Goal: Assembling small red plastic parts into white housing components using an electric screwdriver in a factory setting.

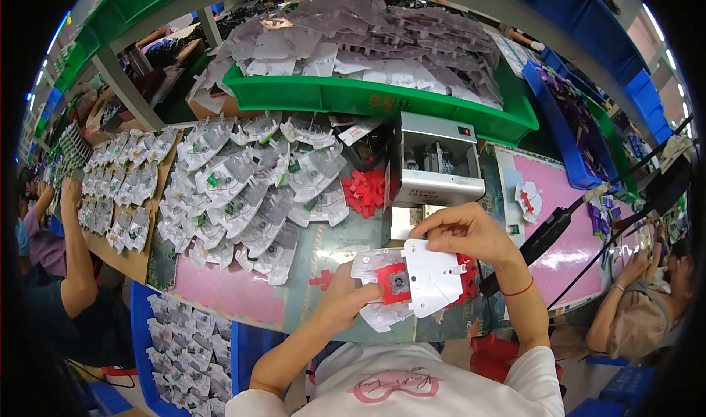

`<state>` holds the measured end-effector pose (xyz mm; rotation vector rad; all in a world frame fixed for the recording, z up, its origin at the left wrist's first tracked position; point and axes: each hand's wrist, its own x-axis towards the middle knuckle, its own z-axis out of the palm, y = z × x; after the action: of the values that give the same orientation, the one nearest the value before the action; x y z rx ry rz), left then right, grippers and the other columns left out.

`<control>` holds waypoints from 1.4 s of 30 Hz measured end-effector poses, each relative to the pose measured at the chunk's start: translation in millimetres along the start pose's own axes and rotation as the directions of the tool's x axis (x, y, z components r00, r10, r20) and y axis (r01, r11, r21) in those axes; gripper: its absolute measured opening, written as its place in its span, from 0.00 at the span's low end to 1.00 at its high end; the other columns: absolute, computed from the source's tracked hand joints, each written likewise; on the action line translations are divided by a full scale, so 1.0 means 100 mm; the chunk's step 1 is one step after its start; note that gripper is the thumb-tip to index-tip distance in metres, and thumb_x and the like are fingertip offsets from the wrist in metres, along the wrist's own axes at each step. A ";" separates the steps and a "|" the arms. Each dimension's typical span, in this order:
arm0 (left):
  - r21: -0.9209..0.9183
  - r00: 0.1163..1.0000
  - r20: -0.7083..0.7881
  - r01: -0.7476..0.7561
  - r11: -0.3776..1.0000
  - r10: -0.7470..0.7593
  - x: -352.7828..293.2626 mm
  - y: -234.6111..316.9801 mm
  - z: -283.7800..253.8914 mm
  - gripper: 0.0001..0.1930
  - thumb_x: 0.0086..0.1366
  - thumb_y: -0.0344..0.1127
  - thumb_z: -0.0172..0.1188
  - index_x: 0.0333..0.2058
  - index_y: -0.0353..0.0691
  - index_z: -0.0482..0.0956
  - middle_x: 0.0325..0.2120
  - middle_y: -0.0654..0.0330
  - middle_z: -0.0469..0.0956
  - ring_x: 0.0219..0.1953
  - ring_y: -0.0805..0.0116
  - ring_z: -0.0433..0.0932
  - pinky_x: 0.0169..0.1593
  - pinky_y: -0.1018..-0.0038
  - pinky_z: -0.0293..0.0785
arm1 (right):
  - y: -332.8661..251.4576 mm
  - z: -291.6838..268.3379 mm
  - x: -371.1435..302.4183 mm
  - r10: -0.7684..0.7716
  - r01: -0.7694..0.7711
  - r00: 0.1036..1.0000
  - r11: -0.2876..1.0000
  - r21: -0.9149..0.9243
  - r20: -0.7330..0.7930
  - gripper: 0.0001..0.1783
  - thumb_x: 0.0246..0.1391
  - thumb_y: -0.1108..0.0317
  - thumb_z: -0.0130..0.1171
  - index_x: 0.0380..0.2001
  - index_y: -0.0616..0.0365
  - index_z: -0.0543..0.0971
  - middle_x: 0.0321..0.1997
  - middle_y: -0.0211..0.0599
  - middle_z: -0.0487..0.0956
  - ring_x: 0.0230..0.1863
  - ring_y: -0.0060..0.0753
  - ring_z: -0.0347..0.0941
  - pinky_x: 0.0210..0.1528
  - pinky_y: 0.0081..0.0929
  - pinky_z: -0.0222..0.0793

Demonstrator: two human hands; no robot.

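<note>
My left hand is closed on a clear plastic housing, its thumb pressed near a red flat piece on it. A grey square part with a round centre sits in the middle of the red piece. My right hand pinches the upper edge of a white plastic plate, which stands tilted beside the red piece and overlaps the housing. Whether plate and housing are joined, I cannot tell. Both hands are just above the table's front edge.
A silver machine stands beyond my hands, with loose red pieces to its left. Many housings are piled on the left. At the back a green bin holds stacked plates. A black cable-like tool lies right; co-workers sit on both sides.
</note>
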<state>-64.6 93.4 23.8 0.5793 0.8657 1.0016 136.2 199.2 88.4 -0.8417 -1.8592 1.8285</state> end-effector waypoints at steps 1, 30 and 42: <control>-0.001 1.000 -0.002 0.007 1.000 -0.007 0.00 -0.01 0.02 0.22 0.46 0.24 0.52 0.43 0.27 0.66 0.36 0.56 0.74 0.36 0.71 0.73 0.40 0.74 0.70 | 0.01 0.01 -0.01 0.015 -0.014 0.999 0.999 -0.029 0.048 0.13 0.45 0.76 0.55 0.38 0.63 0.76 0.34 0.31 0.77 0.32 0.13 0.68 0.36 0.13 0.65; -0.035 0.992 0.123 0.046 0.998 -0.042 0.01 0.04 0.30 0.21 0.47 0.21 0.50 0.44 0.28 0.67 0.34 0.57 0.74 0.34 0.74 0.74 0.38 0.76 0.71 | 0.05 0.32 -0.67 -0.591 0.171 0.798 0.408 -0.897 -0.117 0.12 0.27 0.79 0.61 0.24 0.61 0.78 0.25 0.35 0.74 0.26 0.34 0.70 0.26 0.25 0.65; -0.020 0.988 0.144 0.058 0.998 -0.054 0.00 0.08 0.33 0.17 0.46 0.21 0.50 0.39 0.28 0.69 0.30 0.60 0.74 0.32 0.77 0.72 0.34 0.77 0.70 | 0.07 0.36 -0.74 -0.634 0.167 0.760 0.402 -0.900 -0.142 0.13 0.25 0.79 0.62 0.24 0.61 0.78 0.23 0.35 0.74 0.24 0.32 0.70 0.24 0.23 0.64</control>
<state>-40.7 95.7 47.5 0.5958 0.7376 0.9069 167.7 122.7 89.0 -0.8581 -2.2912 0.2057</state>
